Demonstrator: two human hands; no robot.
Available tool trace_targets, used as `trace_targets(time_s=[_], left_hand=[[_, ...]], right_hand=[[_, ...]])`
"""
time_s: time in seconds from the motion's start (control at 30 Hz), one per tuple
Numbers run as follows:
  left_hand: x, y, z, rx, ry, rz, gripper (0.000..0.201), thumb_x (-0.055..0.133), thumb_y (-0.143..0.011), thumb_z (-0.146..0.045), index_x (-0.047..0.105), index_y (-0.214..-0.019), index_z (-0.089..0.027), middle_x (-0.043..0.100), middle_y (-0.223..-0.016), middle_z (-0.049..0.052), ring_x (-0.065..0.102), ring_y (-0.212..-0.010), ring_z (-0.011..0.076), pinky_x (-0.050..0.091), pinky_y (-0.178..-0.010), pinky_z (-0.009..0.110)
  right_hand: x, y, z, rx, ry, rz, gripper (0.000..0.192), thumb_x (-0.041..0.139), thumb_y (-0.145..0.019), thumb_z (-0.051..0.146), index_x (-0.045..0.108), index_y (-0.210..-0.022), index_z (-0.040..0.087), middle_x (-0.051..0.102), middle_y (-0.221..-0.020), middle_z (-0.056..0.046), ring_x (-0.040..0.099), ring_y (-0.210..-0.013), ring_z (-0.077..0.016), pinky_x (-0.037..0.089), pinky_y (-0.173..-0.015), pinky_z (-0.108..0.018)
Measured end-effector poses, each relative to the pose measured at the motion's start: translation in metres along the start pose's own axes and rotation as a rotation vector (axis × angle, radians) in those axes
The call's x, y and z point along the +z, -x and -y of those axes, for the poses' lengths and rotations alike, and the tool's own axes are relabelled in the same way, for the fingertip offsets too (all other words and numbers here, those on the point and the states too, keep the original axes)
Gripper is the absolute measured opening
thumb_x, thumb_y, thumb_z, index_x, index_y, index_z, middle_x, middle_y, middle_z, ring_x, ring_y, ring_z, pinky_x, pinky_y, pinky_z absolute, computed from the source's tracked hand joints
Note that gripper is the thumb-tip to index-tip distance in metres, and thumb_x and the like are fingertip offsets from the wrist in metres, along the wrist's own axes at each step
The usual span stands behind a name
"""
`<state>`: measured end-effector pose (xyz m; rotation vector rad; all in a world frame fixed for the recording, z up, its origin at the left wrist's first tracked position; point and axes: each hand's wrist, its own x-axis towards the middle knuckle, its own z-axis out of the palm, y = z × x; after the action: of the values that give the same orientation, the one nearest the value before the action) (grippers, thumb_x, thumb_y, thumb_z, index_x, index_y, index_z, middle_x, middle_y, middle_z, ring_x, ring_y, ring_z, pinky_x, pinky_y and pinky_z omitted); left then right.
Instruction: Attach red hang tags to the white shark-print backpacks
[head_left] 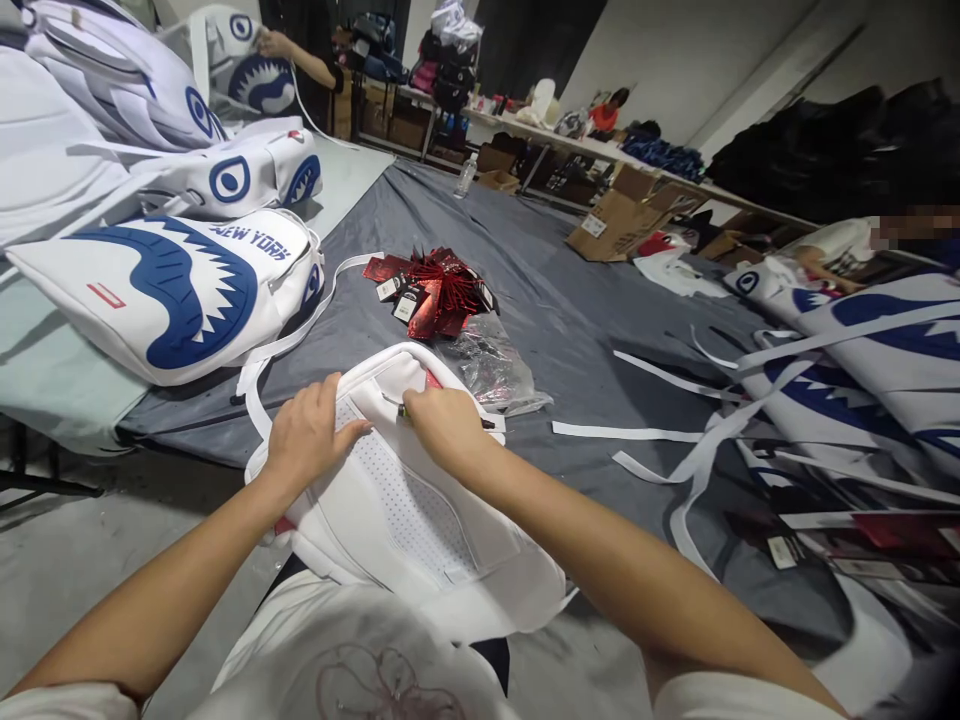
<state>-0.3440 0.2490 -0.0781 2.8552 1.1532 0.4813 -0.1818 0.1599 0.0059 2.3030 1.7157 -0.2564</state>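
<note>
A white backpack (352, 540) lies tilted against the near table edge, its dotted back panel (409, 500) facing up. My left hand (311, 430) grips its upper left edge, the thumb stretched over the panel. Over the upper right part, my right hand (446, 425) is closed. Small dark bits show at both sides of that fist; what it holds I cannot make out. Beyond the backpack lie a bunch of shiny red tags (442, 290) and a crumpled clear plastic bag (491, 365).
Finished-looking white backpacks with blue shark-mouth prints (187, 290) are piled at left. More printed bags with loose white straps (832, 390) lie at right. A plastic bottle (466, 176) and cardboard box (622, 215) stand farther back. Co-workers handle bags at far left and right.
</note>
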Motion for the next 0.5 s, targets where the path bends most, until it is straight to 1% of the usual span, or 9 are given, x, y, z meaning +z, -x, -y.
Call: trace_targets(time_s=[0.07,0.13,0.23,0.3,0.37,0.4,0.43,0.5], left_hand=[[0.001,0.000,0.001,0.003,0.002,-0.007,0.078,0.052,-0.088,-0.071,0.047,-0.139,-0.011,0.066,-0.101,0.012,0.063,-0.094,0.0315,0.043,-0.075,0.037],[0.004,-0.001,0.002,0.005,0.000,-0.018,0.078,0.052,-0.088,-0.070,0.047,-0.139,-0.011,0.066,-0.102,0.012,0.064,-0.095,0.0316,0.043,-0.075,0.037],[0.007,-0.003,0.003,0.023,-0.016,-0.042,0.074,0.053,-0.090,-0.067,0.047,-0.138,-0.011,0.067,-0.103,0.012,0.064,-0.096,0.0313,0.043,-0.074,0.036],[0.008,-0.003,0.005,0.042,-0.025,-0.065,0.071,0.053,-0.090,-0.066,0.048,-0.136,-0.013,0.068,-0.102,0.011,0.065,-0.095,0.0307,0.043,-0.073,0.036],[0.006,-0.002,0.008,0.058,-0.017,-0.088,0.068,0.052,-0.091,-0.066,0.049,-0.135,-0.015,0.068,-0.101,0.009,0.066,-0.095,0.0300,0.043,-0.072,0.035],[0.005,-0.002,0.009,0.061,-0.007,-0.095,0.067,0.052,-0.090,-0.066,0.050,-0.134,-0.016,0.069,-0.101,0.009,0.066,-0.094,0.0297,0.043,-0.071,0.035],[0.004,-0.001,0.010,0.062,0.005,-0.096,0.066,0.052,-0.090,-0.067,0.050,-0.133,-0.017,0.069,-0.102,0.008,0.066,-0.095,0.0295,0.044,-0.071,0.035],[0.002,0.000,0.010,0.050,0.032,-0.086,0.063,0.053,-0.090,-0.066,0.051,-0.132,-0.019,0.070,-0.105,0.009,0.067,-0.097,0.0296,0.044,-0.071,0.035]], right_hand=[[0.001,-0.008,0.000,-0.073,-0.007,-0.084,0.035,0.040,-0.099,0.017,0.067,-0.120,0.013,0.073,-0.110,-0.018,0.070,-0.103,-0.0255,0.048,-0.081,-0.031],[0.004,-0.022,-0.001,-0.175,-0.027,-0.140,0.031,0.043,-0.099,0.020,0.069,-0.115,0.016,0.073,-0.112,-0.015,0.068,-0.104,-0.0249,0.046,-0.081,-0.030],[0.005,-0.043,-0.004,-0.243,-0.069,-0.157,0.025,0.050,-0.095,0.020,0.071,-0.109,0.017,0.073,-0.112,-0.011,0.067,-0.105,-0.0237,0.044,-0.080,-0.030],[0.003,-0.044,-0.009,-0.291,-0.075,-0.180,0.023,0.052,-0.094,0.020,0.071,-0.108,0.017,0.073,-0.112,-0.010,0.067,-0.104,-0.0231,0.044,-0.079,-0.029],[0.001,-0.033,-0.014,-0.349,-0.031,-0.204,0.025,0.051,-0.096,0.021,0.070,-0.110,0.016,0.073,-0.112,-0.011,0.068,-0.101,-0.0232,0.045,-0.078,-0.030],[0.001,-0.023,-0.018,-0.364,0.007,-0.197,0.026,0.049,-0.097,0.020,0.070,-0.111,0.015,0.072,-0.111,-0.012,0.068,-0.100,-0.0236,0.046,-0.077,-0.031],[0.003,-0.012,-0.021,-0.360,0.049,-0.167,0.027,0.046,-0.097,0.017,0.070,-0.110,0.013,0.073,-0.109,-0.014,0.069,-0.098,-0.0242,0.046,-0.076,-0.031],[0.009,0.013,-0.029,-0.290,0.119,-0.061,0.029,0.044,-0.096,0.010,0.072,-0.104,0.011,0.073,-0.103,-0.017,0.070,-0.097,-0.0255,0.048,-0.074,-0.031]])
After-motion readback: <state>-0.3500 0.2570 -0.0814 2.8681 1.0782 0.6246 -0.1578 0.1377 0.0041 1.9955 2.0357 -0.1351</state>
